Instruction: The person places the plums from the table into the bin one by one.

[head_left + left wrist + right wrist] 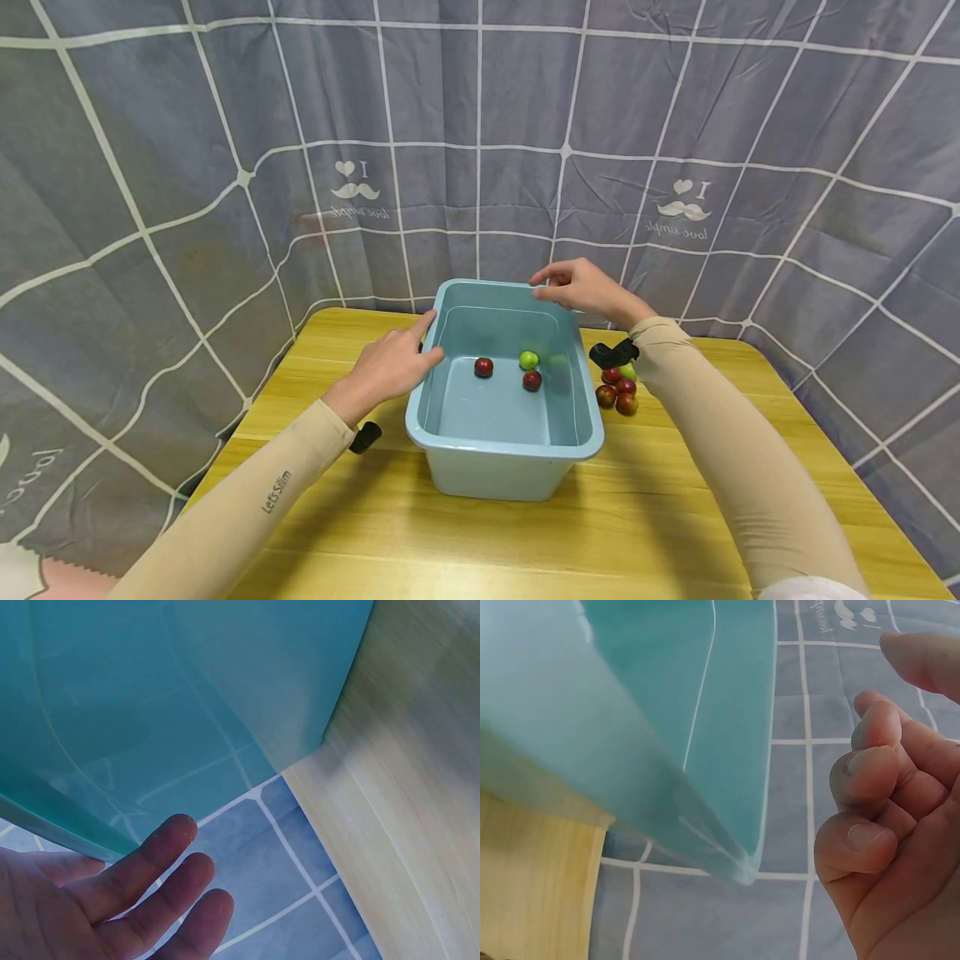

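One bin (495, 473) stands between the person's hands, with two red fruits (483, 367) and one green fruit (528, 360) inside. The left hand (390, 364), fingers loosely extended, is at the rim; whether it touches, one cannot tell. The right hand (588, 290), fingers slightly curled, thumb apart, holds nothing. Beneath the right wrist lie at least four more red fruits and one more green.
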{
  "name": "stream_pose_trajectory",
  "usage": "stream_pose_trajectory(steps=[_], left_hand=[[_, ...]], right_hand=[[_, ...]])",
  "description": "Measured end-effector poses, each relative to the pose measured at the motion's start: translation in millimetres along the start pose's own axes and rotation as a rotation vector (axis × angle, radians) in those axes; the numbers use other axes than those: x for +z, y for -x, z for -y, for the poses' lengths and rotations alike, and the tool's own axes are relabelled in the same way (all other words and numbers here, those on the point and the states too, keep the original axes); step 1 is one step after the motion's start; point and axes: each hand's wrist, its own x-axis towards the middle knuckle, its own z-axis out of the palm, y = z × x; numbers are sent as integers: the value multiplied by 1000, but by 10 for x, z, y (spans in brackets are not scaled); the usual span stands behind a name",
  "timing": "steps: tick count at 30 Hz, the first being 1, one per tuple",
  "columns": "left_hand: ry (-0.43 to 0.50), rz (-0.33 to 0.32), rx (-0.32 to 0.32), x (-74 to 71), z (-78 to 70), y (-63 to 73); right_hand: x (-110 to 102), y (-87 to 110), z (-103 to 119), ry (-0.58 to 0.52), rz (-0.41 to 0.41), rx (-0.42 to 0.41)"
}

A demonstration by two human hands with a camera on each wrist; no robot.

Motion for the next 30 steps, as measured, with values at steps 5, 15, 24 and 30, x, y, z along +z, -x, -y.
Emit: stream_pose_trajectory(steps=[5,15,24,30], left_hand=[[-5,9,-7,-5,3,8],[0,11,-2,3,4,17],[-1,0,5,7,13,5],[3,3,3,7,13,1]], right_hand=[[-33,109,-22,-15,-27,-5],[-104,344,-90,-57,-74,1],[-173,532,-289,-109,-121,53],[-217,663,-395,-161,-125,75]])
